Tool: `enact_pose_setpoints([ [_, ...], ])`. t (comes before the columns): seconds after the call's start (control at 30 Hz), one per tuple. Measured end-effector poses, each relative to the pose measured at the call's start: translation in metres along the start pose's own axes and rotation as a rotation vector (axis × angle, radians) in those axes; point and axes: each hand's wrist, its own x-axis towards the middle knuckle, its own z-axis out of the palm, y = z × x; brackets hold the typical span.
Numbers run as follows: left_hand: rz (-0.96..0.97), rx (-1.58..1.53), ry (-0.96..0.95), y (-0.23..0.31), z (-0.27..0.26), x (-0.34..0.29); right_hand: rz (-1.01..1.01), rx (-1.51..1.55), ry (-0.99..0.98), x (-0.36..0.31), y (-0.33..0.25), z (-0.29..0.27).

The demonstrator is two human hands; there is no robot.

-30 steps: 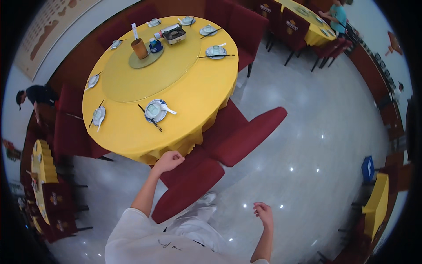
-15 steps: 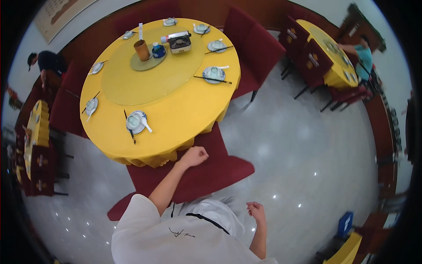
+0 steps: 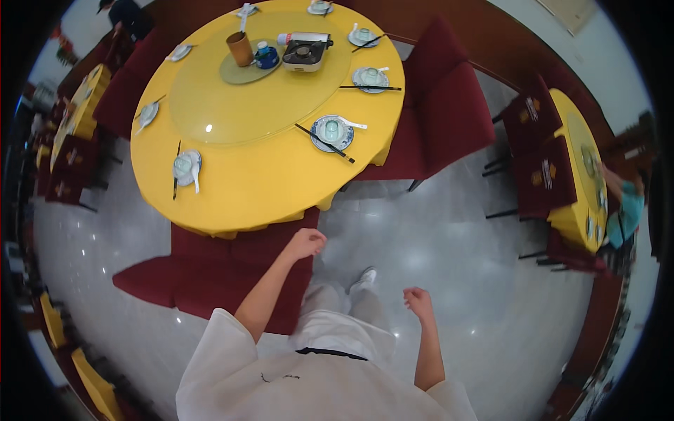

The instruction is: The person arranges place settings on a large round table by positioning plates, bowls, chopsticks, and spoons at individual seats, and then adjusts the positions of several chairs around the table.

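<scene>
We have moved rightward around the round, yellow-clothed worktop point(image 3: 260, 189), past dark-red, padded fabric chairs point(image 3: 217, 277); our left hand point(image 3: 307, 243) and right hand point(image 3: 418, 302) are empty, loosely curled.

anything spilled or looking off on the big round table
Nothing clearly stands out. No spill shows on the visible yellow tablecloth, and the front-right blue-patterned plate has its cup and spoon, with no visible breakage. Small chips would be too fine to tell.

The chairs point(image 3: 235, 288) seem matt fabric, the tablecloth point(image 3: 246, 193) smooth cloth, the floor point(image 3: 456, 238) glossy.
</scene>
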Motion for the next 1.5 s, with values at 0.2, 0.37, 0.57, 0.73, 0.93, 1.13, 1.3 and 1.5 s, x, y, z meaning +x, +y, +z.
enact_pose_setpoints([
  [0.2, -0.084, -0.417, 0.311, 0.024, 0.004, -0.021, -0.399, -0.331, -0.131, 0.180, -0.136, -0.020],
  [0.37, -0.049, -0.647, 0.463, 0.036, -0.009, 0.033, -0.665, -0.286, -0.160, 0.289, -0.274, 0.034],
  [0.57, 0.010, -0.806, 0.569, 0.048, -0.055, 0.161, -0.702, -0.443, -0.077, 0.369, -0.402, 0.103],
  [0.73, 0.024, -0.854, 0.559, 0.063, -0.079, 0.239, -0.796, -0.647, 0.012, 0.463, -0.436, 0.145],
  [0.93, 0.002, -0.851, 0.617, 0.075, -0.084, 0.269, -0.506, -0.664, -0.435, 0.510, -0.436, 0.169],
  [1.13, -0.036, -0.781, 0.731, 0.079, -0.080, 0.278, -0.371, -0.430, -0.577, 0.522, -0.428, 0.168],
  [1.3, -0.058, -0.640, 0.748, 0.075, -0.089, 0.252, -0.397, -0.354, -0.585, 0.502, -0.411, 0.180],
  [1.5, -0.042, -0.553, 0.754, 0.030, -0.124, 0.214, -0.413, -0.361, -0.547, 0.461, -0.381, 0.222],
])
